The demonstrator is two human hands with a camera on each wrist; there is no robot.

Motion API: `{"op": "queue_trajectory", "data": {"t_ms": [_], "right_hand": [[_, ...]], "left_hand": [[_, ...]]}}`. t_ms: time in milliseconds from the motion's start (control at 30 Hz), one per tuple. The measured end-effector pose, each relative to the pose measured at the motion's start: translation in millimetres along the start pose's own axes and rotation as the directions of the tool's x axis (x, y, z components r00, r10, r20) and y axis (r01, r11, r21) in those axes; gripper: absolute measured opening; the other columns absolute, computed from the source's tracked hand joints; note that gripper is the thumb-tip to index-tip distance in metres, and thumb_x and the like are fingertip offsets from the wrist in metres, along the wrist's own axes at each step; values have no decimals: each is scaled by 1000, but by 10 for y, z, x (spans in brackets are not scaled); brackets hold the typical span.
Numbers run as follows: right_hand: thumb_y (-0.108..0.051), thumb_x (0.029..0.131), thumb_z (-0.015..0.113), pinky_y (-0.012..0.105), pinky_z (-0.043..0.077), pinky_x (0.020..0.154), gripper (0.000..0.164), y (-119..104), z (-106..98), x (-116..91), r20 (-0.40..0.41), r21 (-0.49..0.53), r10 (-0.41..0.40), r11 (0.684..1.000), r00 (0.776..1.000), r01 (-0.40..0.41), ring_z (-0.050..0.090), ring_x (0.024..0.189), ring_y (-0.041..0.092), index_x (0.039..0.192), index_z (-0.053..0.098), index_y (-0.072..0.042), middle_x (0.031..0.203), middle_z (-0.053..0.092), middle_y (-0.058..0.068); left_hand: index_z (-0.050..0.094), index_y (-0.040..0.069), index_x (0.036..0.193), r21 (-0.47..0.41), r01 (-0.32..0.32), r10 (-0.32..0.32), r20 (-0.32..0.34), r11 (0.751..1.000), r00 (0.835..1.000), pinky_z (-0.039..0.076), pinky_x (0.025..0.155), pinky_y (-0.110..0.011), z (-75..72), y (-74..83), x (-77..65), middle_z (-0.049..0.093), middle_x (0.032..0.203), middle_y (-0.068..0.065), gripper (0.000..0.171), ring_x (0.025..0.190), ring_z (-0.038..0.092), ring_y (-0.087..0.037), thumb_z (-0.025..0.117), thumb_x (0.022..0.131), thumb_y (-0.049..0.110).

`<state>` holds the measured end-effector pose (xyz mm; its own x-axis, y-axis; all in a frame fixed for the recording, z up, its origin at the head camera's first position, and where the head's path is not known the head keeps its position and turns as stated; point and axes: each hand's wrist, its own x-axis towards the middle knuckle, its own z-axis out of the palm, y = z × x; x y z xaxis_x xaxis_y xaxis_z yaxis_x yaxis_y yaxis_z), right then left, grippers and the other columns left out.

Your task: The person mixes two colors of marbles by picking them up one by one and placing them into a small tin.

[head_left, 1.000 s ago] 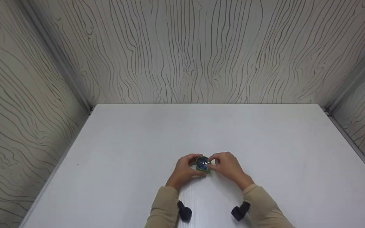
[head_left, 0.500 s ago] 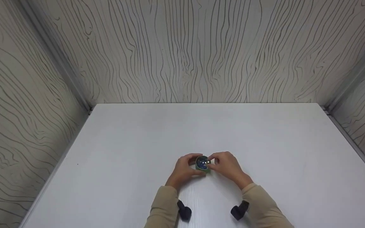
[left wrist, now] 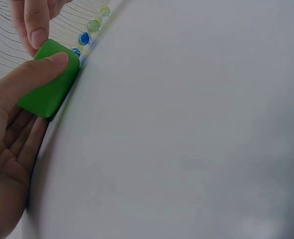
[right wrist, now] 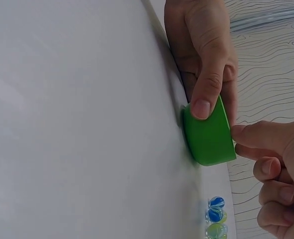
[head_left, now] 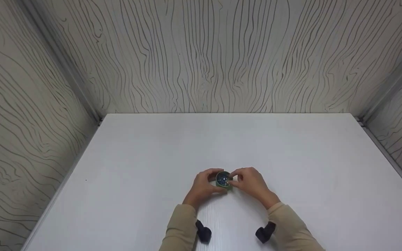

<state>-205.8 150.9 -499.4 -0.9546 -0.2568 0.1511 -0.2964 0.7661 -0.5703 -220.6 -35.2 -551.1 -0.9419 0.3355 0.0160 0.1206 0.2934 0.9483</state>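
L hand (head_left: 202, 187) clamped on green cup (right wrist: 209, 137); R hand (head_left: 251, 181) thumb/index at cup rim, can't tell if pinching anything. Blue + yellow-grn marbles (right wrist: 216, 215) nr cup.

A rounded green cup (right wrist: 209, 142) stands upright, holding glinting bluish marbles (head_left: 223, 179).

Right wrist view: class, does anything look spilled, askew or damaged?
Nothing stands out: the green cup is upright, held by the left hand, and the glass marbles outside it sit clustered on the white table.
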Motion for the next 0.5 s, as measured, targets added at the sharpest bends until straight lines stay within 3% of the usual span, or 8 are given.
{"op": "queue_trajectory", "data": {"t_ms": [367,500], "right_hand": [[-13,78,77,14,32,52,13,49,-79,-82,-24,-3,18,1000,1000,-18,37,57,2,89,76,-8,62,58,-2],[-14,79,77,14,33,53,13,81,-118,-113,-19,-8,58,998,998,-58,40,59,3,91,76,-10,65,62,-2]], "left_hand": [[61,11,126,1,15,-15,-10,1000,1000,50,107,-30,4,31,-2,67,125,-7,63,120,63,-23,85,67,9],[61,12,126,3,25,-25,-12,1000,1000,50,108,-30,10,40,0,66,125,-7,63,121,62,-23,85,67,9]]}}
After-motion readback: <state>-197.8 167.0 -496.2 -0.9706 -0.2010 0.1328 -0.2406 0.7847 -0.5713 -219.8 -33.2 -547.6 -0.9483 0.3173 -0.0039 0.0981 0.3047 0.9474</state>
